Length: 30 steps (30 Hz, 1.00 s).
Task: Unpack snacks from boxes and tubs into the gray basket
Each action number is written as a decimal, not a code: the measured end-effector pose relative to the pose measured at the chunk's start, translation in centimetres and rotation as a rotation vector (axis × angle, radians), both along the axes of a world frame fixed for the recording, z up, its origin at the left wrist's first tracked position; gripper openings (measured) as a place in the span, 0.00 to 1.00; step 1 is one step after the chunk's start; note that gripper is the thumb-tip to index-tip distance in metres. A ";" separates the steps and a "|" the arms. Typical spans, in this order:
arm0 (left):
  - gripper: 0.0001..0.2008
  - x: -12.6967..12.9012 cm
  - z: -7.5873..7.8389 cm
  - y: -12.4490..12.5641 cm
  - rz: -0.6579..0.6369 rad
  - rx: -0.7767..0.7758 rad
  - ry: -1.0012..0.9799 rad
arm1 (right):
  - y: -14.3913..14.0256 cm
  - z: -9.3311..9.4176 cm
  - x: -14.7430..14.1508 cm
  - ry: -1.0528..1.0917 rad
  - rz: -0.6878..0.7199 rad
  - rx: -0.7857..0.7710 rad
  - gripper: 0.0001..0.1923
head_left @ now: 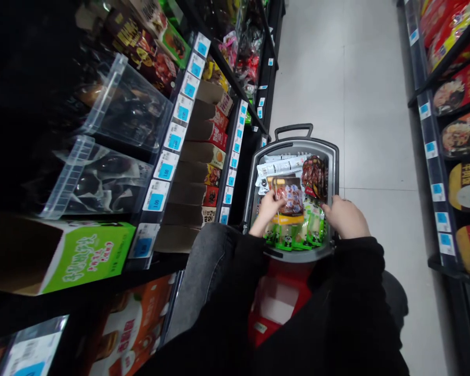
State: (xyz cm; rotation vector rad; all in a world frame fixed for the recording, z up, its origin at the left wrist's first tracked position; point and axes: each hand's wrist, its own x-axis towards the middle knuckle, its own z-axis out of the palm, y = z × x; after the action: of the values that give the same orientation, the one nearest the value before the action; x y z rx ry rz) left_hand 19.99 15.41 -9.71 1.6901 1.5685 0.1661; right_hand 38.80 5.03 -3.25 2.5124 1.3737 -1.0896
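Observation:
A grey shopping basket (336, 156) with a black rim and handle stands on the floor between my legs. My left hand (267, 210) pinches a brown-and-yellow snack packet (292, 201) above the basket's contents. Under and around it lie green panda-print packets (313, 224), pale blue-white packets (280, 167) and dark reddish-brown packets (315, 176). At the basket's right side, my right hand (348, 216) is closed over the rim, its thumb on the inner side. Its other fingers are partly hidden.
Shelves on the left carry clear plastic bins (129, 115), a green carton (88, 256), opened snack boxes (199, 156) and blue price tags. On the right, another shelf holds packaged food (468, 193). A red box (276, 303) sits behind the basket. Grey floor tiles (372, 130) run along the aisle.

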 end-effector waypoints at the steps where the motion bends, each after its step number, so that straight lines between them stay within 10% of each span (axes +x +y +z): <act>1: 0.14 0.1 0.3 1.9 -0.014 0.025 0.044 | 0.0 0.0 0.0 0.004 0.002 0.004 0.21; 7: 0.14 5.4 -2.6 10.6 -0.152 0.074 0.264 | 0.2 0.2 -0.2 0.013 -0.008 0.019 0.20; 14: 0.22 12.2 -7.7 8.1 -0.112 0.094 0.253 | 0.6 0.3 -0.2 0.014 -0.001 0.009 0.19; 21: 0.20 8.6 -10.6 8.9 -0.216 0.023 -0.089 | 0.7 0.8 -0.5 -0.012 0.026 0.003 0.19; 30: 0.22 7.8 -13.6 7.7 -0.016 -0.020 -0.319 | 1.1 0.9 -0.9 0.001 0.047 0.007 0.19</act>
State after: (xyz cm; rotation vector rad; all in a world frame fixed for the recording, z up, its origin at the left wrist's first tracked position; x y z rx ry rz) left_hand 27.82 23.11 -23.32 1.5719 1.3142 0.3906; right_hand 37.94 6.09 -2.35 2.4722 1.4315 -1.0790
